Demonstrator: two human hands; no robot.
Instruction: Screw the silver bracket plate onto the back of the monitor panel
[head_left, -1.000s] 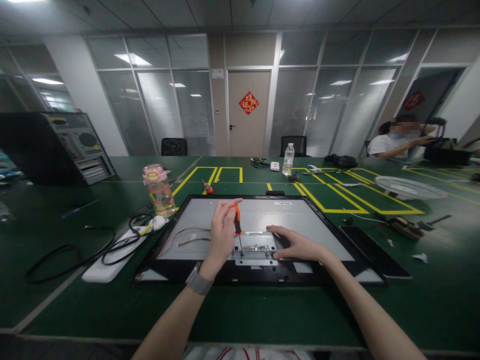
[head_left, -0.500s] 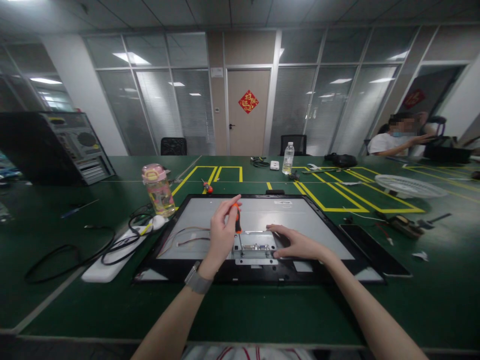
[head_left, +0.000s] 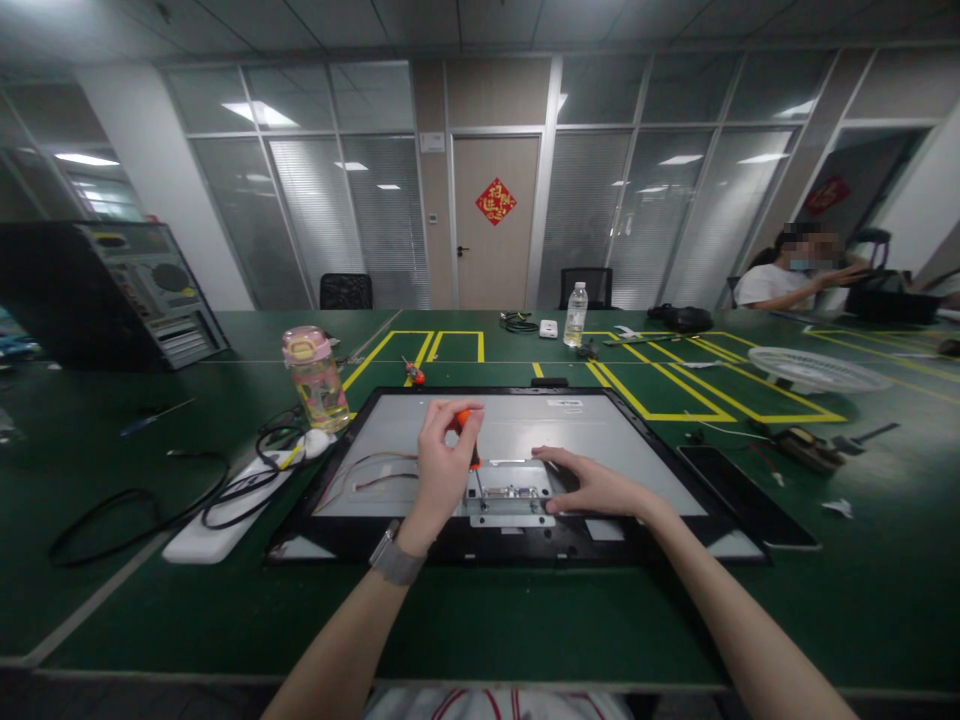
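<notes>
A flat display panel [head_left: 375, 440] with a black frame lies back side up on the green table. On its front middle sits a metal bracket [head_left: 510, 520] with a row of connector ports. My left hand [head_left: 446, 455] pinches the orange and black handle of a screwdriver [head_left: 466, 416] between thumb and fingers. The shaft points steeply down at the bracket's left part; its tip is too small to see clearly. My right hand [head_left: 600, 488] spans the bracket's right end, thumb at the front edge and fingertips at the back edge. Thin wires [head_left: 375, 460] run across the panel to the left.
Left of the panel are a white power strip [head_left: 202, 538] with black cables, a pink-lidded bottle [head_left: 315, 380] and a computer case [head_left: 142, 295]. A black phone-like slab [head_left: 750, 500] lies to the right. Beyond stand a water bottle [head_left: 576, 315] and a seated person [head_left: 780, 285].
My left hand's fingers have curled around the top of the screwdriver handle, where they were stretched out before. My right hand keeps its place on the bracket.
</notes>
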